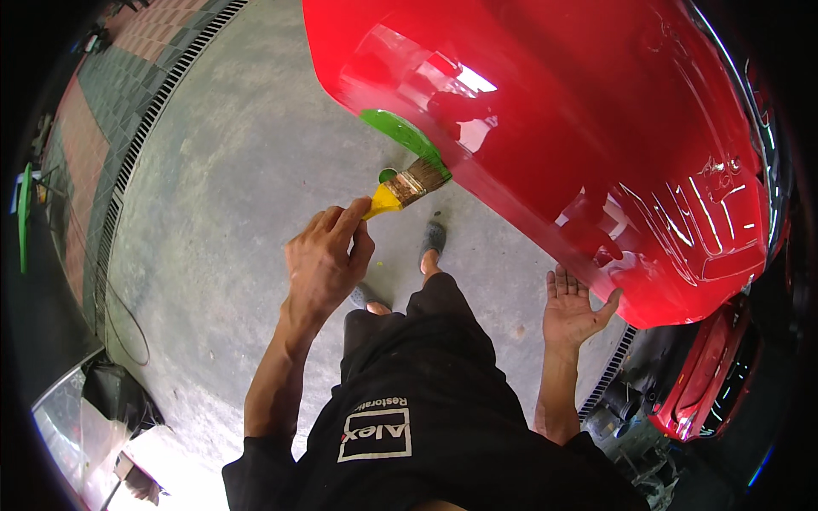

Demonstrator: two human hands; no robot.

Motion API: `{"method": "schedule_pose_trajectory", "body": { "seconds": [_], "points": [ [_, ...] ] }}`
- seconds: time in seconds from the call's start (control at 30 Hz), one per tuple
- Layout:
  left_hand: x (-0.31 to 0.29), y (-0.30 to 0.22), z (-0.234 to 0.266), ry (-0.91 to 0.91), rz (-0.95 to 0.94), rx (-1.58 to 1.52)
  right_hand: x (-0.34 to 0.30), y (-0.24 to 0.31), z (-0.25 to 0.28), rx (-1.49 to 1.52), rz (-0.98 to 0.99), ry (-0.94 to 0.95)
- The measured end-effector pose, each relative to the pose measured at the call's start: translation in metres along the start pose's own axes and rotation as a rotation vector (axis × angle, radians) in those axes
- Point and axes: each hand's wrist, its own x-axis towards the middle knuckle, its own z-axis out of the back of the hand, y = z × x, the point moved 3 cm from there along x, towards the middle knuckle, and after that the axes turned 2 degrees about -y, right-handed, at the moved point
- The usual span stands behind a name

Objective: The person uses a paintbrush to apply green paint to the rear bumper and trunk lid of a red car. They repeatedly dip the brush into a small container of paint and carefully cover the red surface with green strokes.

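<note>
My left hand (328, 255) grips a flat paintbrush (387, 203) by its yellow handle. Its brown bristles meet the lower edge of a glossy red car panel (545, 111), which looks like a hood. A strip of wet-looking green paint (399, 129) runs along that edge, just above the bristles. Palm up, my right hand (573, 317) has its fingers stretched out, with the fingertips at or just under the panel's near edge; whether they touch it I cannot tell. Beyond the brush handle, a small round green thing (388, 175) is partly hidden on the floor.
Grey concrete floor (221, 187) lies beneath, with a drain grate (158, 106) along the left. My feet stand under the panel's edge. Another red car part (703, 375) is at the right, near dark clutter. A clear sheet and a black bag (119, 393) lie lower left.
</note>
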Motion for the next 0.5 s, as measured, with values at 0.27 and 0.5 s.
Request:
{"method": "schedule_pose_trajectory", "body": {
  "seconds": [0.27, 0.5],
  "points": [
    [-0.0046, 0.0032, -0.0004, -0.042, -0.024, 0.017, 0.0049, 0.0012, 0.0022, 0.016, -0.007, -0.013],
    [-0.0086, 0.0051, -0.0007, -0.075, -0.016, 0.033, 0.0091, 0.0032, 0.0043, 0.024, -0.009, -0.004]
  ]
}}
